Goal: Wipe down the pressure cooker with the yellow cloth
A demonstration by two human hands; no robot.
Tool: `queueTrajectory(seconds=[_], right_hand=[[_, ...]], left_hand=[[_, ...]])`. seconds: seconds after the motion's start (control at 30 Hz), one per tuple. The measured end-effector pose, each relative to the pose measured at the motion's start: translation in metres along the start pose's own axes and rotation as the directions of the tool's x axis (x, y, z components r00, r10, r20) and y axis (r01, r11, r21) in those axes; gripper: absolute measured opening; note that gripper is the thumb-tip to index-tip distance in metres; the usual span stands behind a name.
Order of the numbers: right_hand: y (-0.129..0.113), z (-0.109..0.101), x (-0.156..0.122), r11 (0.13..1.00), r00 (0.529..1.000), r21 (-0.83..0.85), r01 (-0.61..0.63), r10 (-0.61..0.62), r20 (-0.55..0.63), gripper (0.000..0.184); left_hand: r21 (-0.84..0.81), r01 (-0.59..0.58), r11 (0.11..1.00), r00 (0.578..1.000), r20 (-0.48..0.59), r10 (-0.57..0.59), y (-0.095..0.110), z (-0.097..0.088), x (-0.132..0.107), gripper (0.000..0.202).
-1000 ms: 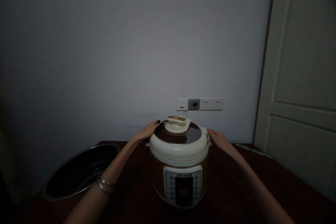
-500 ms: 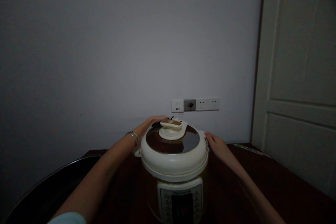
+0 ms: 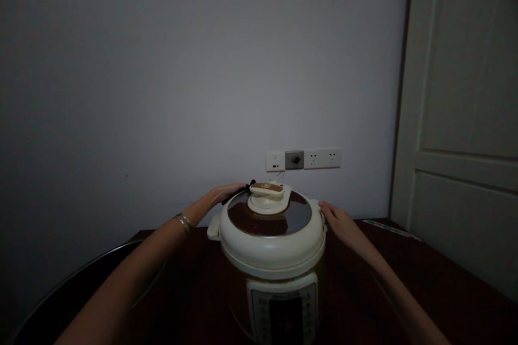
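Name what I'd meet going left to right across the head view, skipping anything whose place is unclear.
Dark metal-rimmed pot, silver-coloured bracelet, electric pressure cooker, right hand, panelled door.

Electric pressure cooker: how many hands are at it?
2: the left hand at the far-left edge of the lid, the right hand at the right side of the electric pressure cooker. Some fingers are hidden; no other hand shows.

Head view, near, over the cooker (image 3: 273,253) toward the wall (image 3: 202,75)
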State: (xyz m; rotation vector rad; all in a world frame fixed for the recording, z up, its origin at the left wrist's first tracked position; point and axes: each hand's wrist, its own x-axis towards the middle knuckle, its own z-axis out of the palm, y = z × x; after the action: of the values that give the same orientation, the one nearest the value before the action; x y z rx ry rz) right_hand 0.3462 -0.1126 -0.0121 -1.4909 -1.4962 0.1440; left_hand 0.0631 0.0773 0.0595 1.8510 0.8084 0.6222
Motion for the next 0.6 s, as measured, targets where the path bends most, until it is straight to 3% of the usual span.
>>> queueTrajectory(seconds=[0.07, 0.13, 0.23, 0.37, 0.5, 0.6], right_hand=[[-0.001, 0.000, 0.000, 1.000, 1.000, -0.025, -0.008, 0.008, -0.005, 0.050], [0.000, -0.001, 0.001, 1.000, 1.000, -0.028, -0.012, 0.012, -0.009, 0.051], [0.003, 0.000, 0.002, 1.000, 1.000, -0.009, -0.017, 0.017, -0.001, 0.053], [0.006, 0.001, 0.003, 1.000, 1.000, 0.012, -0.017, 0.017, -0.009, 0.051], [0.005, 0.002, 0.004, 0.999, 1.000, 0.038, -0.019, 0.018, 0.011, 0.049], [0.005, 0.002, 0.004, 0.999, 1.000, 0.028, -0.014, 0.014, 0.014, 0.050]], left_hand=[[-0.086, 0.160, 0.983, 0.985, 0.077, -0.154, -0.011, -0.010, -0.006, 0.025], [-0.178, 0.218, 0.960, 0.974, 0.101, -0.202, -0.021, -0.016, -0.021, 0.031], [-0.244, 0.215, 0.946, 0.976, 0.065, -0.206, -0.028, -0.017, -0.047, 0.041], [-0.232, 0.236, 0.944, 0.970, 0.004, -0.241, -0.020, -0.007, -0.071, 0.046], [-0.136, 0.144, 0.980, 0.987, -0.053, -0.153, -0.013, -0.002, -0.080, 0.042], [0.006, 0.085, 0.996, 0.984, -0.158, -0.083, -0.010, 0.000, -0.076, 0.035]])
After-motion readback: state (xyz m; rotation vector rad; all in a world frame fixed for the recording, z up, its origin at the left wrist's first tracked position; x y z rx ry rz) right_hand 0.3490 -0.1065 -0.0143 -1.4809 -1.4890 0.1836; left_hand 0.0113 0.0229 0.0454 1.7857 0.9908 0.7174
